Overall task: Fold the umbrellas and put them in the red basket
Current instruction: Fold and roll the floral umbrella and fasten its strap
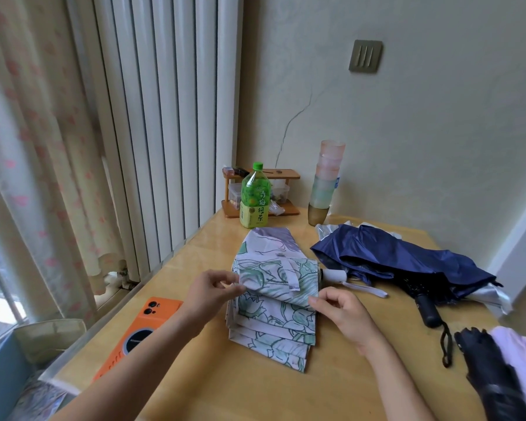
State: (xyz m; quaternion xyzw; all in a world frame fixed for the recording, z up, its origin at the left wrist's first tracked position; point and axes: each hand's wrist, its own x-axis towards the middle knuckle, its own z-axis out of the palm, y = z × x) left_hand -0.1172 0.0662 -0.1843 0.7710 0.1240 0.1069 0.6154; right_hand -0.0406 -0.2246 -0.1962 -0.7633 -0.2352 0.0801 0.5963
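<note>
You've got three umbrellas on the table (pixel 255 390): a floral umbrella (pixel 274 314) dead center, a navy umbrella (pixel 407 262) at 2 o'clock and a black-and-lilac umbrella (pixel 483 360) at 4 o'clock. The floral one is white with green leaves and pleated flat. Your left hand (pixel 208 288) pinches its 9 o'clock edge, and your right hand (pixel 337 308) pinches its 3 o'clock edge.

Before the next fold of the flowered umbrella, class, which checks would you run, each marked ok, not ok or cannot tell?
1. Both hands hold the flowered umbrella: ok; the left hand pinches its left edge, the right hand its right edge.
2. Its pleats lie flat and stacked: ok.
3. Phone clear of the cloth: ok.
4. Blue umbrella folded: not ok, it lies loose.
5. Red basket within reach: cannot tell, not in view.
</note>
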